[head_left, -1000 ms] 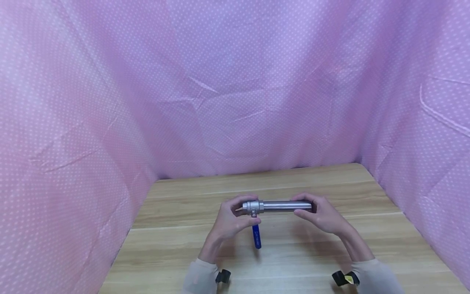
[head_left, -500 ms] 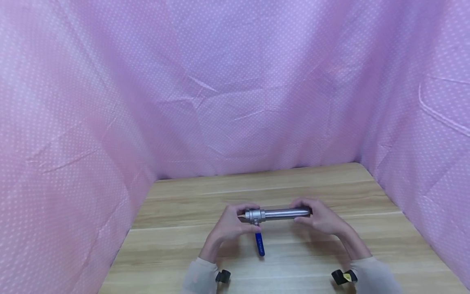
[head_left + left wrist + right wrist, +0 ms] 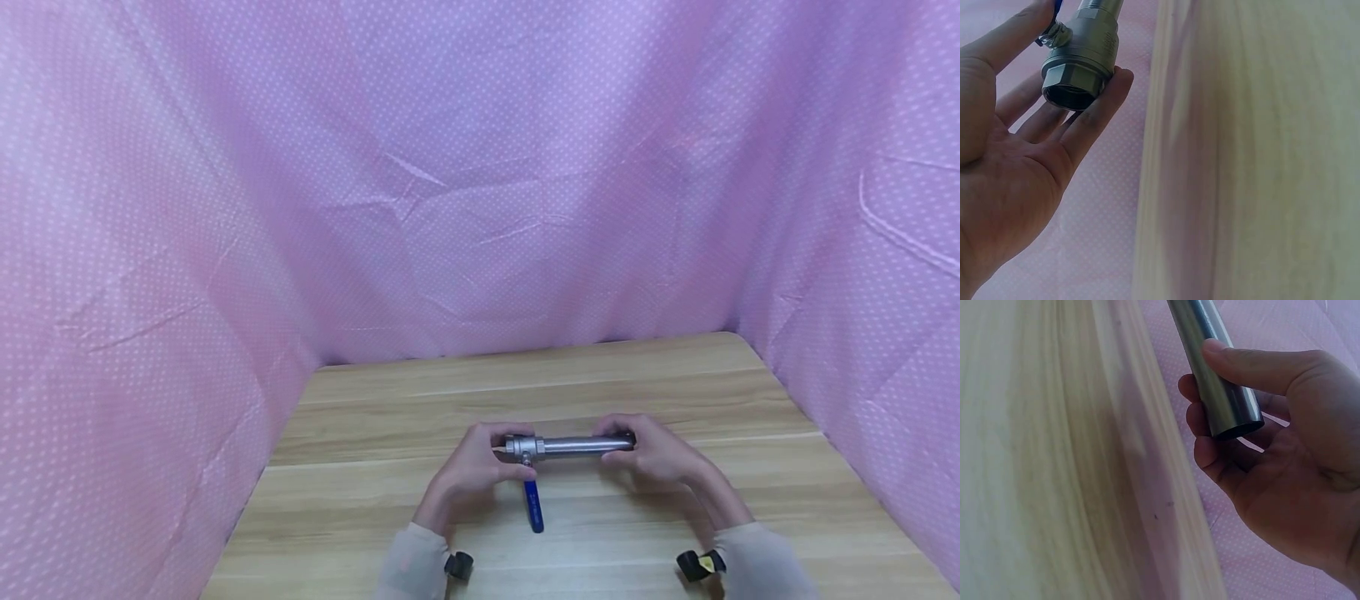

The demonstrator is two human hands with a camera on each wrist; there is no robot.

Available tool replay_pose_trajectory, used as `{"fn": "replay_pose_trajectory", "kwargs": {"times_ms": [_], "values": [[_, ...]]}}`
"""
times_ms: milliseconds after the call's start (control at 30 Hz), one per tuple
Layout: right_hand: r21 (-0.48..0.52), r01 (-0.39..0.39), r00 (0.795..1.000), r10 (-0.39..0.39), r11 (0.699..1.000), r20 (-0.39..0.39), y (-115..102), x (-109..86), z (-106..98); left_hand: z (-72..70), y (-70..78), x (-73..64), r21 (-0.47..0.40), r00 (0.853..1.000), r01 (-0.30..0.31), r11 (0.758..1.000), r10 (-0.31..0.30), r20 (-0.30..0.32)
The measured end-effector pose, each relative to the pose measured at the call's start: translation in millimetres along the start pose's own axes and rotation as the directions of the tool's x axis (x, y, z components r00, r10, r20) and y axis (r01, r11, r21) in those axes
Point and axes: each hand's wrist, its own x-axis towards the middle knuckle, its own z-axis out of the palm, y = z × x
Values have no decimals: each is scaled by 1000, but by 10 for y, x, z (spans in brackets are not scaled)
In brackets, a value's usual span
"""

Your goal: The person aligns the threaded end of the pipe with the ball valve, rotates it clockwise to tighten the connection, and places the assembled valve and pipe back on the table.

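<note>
A steel ball valve [image 3: 522, 447] with a blue lever handle [image 3: 533, 506] is joined to a smooth steel pipe [image 3: 576, 446], the two lying in one line from left to right. My left hand [image 3: 474, 463] holds the valve end, thumb by the base of the lever and fingers along the far side. In the left wrist view the valve's hexagonal open end [image 3: 1074, 86] faces the palm. The pipe's free end is gripped by my right hand [image 3: 652, 450]. Its thumb lies on top of the pipe [image 3: 1222, 381] in the right wrist view, the fingers curled beneath.
Under the hands is a wood-grain table [image 3: 375, 400]. Pink dotted cloth [image 3: 480, 208] hangs behind it and along both sides. A black wrist strap piece [image 3: 459, 567] shows at the left sleeve, another black piece [image 3: 693, 567] at the right.
Both hands have brought the joined valve and pipe nearer to the body and lower in the head view, with a slight shift right at the valve end. Both holds are kept.
</note>
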Motion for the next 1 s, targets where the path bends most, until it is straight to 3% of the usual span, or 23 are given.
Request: {"fn": "replay_pose_trajectory", "kwargs": {"times_ms": [433, 800, 1000], "values": [[37, -17, 999, 16, 999, 45, 113, 27, 59, 29, -78, 20, 55, 1000, -4, 998, 4, 2], [31, -14, 998, 12, 999, 70, 140, 36, 90, 33, -121, 27, 38, 1000, 17, 999, -18, 21], [12, -51, 996, 50, 999, 73, 128, 35, 92, 12, -163, 42, 32, 999, 39, 999, -39, 18]]}}
